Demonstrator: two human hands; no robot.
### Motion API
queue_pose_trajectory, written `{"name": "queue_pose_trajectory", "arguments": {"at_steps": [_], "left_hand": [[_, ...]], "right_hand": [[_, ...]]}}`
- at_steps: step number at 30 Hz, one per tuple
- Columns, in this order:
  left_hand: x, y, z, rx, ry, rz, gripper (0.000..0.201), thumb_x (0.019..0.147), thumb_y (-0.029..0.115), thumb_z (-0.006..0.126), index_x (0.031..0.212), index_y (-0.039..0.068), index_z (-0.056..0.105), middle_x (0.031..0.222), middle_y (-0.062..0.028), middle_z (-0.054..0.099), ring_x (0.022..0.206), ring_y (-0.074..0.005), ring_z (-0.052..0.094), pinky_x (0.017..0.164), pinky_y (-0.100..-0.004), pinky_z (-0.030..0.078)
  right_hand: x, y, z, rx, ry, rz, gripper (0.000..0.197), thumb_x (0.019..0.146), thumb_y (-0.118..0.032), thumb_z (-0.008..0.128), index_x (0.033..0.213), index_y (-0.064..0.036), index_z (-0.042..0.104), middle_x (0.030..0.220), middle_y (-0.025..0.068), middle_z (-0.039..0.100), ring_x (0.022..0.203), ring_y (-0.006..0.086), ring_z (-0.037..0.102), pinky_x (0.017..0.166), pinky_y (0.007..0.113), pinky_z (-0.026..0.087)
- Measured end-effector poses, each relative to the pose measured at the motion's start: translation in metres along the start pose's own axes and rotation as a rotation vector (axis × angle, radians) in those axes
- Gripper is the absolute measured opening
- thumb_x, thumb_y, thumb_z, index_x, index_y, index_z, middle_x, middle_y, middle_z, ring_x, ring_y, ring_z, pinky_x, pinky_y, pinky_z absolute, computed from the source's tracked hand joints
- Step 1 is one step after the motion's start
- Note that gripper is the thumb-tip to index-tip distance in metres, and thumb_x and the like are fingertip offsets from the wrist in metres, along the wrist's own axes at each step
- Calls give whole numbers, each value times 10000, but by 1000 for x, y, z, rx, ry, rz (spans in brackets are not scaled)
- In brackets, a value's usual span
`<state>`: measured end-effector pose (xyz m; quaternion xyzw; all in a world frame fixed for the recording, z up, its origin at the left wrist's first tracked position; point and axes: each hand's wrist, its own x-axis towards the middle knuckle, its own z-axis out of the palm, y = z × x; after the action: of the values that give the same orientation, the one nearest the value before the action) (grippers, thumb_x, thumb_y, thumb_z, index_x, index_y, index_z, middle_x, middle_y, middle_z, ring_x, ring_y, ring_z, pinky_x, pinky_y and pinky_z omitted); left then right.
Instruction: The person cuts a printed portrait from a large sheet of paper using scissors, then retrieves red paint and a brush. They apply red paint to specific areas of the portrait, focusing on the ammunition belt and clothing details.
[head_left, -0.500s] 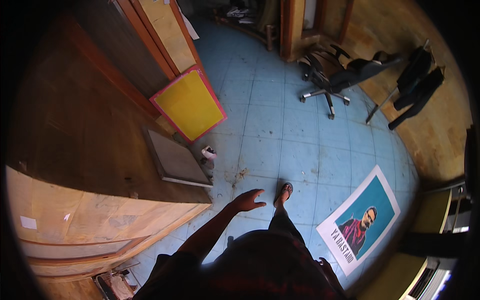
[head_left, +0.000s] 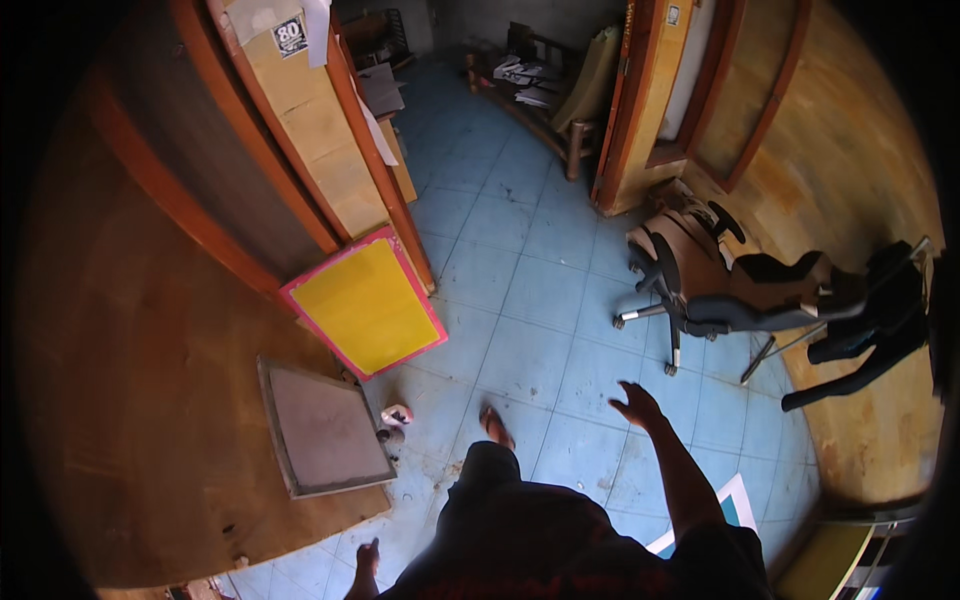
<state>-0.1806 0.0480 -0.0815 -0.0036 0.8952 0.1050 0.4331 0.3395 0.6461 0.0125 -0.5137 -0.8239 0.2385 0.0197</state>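
Observation:
My right hand [head_left: 640,405] reaches forward over the blue tiled floor [head_left: 530,290]. It is open with its fingers apart and holds nothing; the black office chair [head_left: 700,285] is the nearest thing ahead of it. Low in the view, beside the lower edge of the wooden wall, hangs my left hand [head_left: 368,558]. It looks open and empty, its thumb apart, though its fingers show only in part. Below my right forearm lies a poster [head_left: 738,502] with a white border and teal ground, mostly hidden by my arm and body. One sandalled foot [head_left: 495,427] shows ahead of my body.
At the left lean a yellow screen with a pink frame [head_left: 365,305] and a grey framed screen [head_left: 330,430]. A small white and pink container [head_left: 397,414] stands near them. Dark clothes [head_left: 875,330] hang at right. Past the doorway sits a wooden bench [head_left: 530,85] with papers.
I have moved forward toward the doorway, so the chair and screens appear nearer. My right hand has swung forward and my left hand back. The poster has slipped mostly behind my arm.

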Motion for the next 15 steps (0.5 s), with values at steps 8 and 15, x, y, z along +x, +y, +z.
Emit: {"name": "queue_pose_trajectory", "arguments": {"at_steps": [8, 15], "left_hand": [[82, 336, 85, 451, -380, 267, 639, 871, 599, 574, 1065, -9, 542, 1012, -207, 572, 925, -344, 538, 803, -444, 438], [174, 843, 14, 318, 51, 879, 732, 867, 568, 605, 1306, -11, 516, 1239, -254, 599, 1172, -385, 574, 994, -440, 459]], "right_hand": [[264, -40, 33, 6, -319, -119, 691, 860, -537, 643, 1360, -80, 507, 1314, 176, 576, 1231, 330, 526, 1034, 421, 425], [365, 20, -12, 343, -314, 294, 706, 870, -562, 618, 1345, -51, 515, 1301, 208, 584, 1215, 348, 554, 1032, 410, 430]]}}
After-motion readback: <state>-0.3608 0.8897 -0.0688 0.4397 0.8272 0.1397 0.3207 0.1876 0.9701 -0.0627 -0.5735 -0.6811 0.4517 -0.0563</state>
